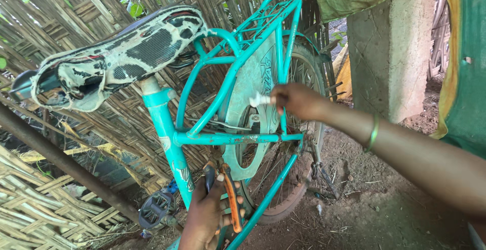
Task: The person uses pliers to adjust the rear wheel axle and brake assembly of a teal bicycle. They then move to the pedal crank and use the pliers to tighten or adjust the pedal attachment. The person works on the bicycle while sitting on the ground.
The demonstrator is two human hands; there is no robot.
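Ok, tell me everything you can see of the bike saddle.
The saddle sits at upper left on a teal seat post, nose pointing left and tilted down. Its cover is badly worn: pale, torn and peeling, with dark textured patches and black underneath, and ragged edges hanging at the nose. Dark rails or springs show under the rear, where a curved teal frame tube passes close behind. Neither hand touches it.
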